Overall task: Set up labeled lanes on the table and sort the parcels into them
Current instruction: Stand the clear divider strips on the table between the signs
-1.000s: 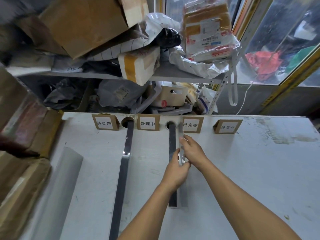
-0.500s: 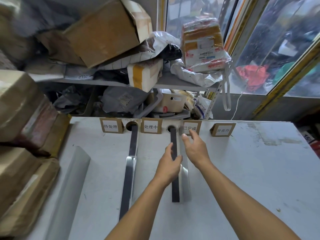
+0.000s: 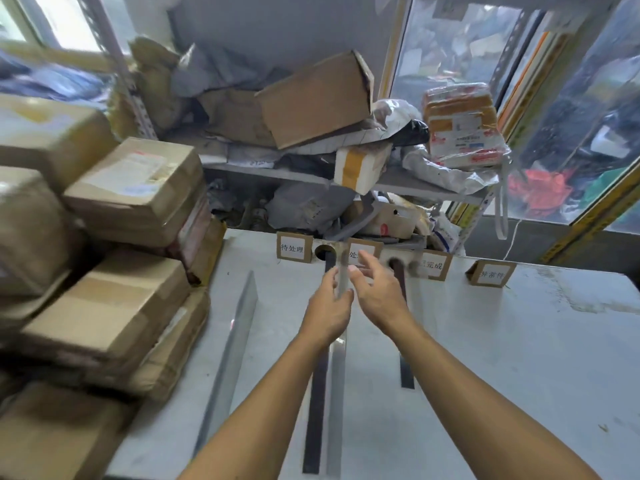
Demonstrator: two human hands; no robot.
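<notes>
Both arms reach forward over the white counter (image 3: pixel 502 341) toward its far edge. The left hand (image 3: pixel 325 313) has its fingers curled round a clear strip (image 3: pixel 337 375), gripping it near its far end; the strip runs lengthwise down the counter just beside a dark strip (image 3: pixel 317 403) that starts at a round hole (image 3: pixel 323 252) in the counter. The right hand (image 3: pixel 377 289) hovers just right of the left, fingers spread and relaxed, its grip open and holding nothing; motion blur makes it hard to tell whether its fingertips touch the clear strip. A 2nd dark strip (image 3: pixel 405 368) lies to the right, running from a 2nd hole (image 3: pixel 394 263). A grey strip (image 3: pixel 232 348) lies to the left, apart from the others. 4 cardboard label cards stand along the far edge: the 1st card (image 3: pixel 294 247) at left, the 2nd card (image 3: pixel 363 252) partly hidden behind the hands, the 3rd card (image 3: pixel 433 266), and the 4th card (image 3: pixel 490 273) at right. Stacked parcels (image 3: pixel 131 192) in brown cardboard sit at the counter's left end. Behind, a shelf (image 3: pixel 398 183) is piled with boxes and bags.
</notes>
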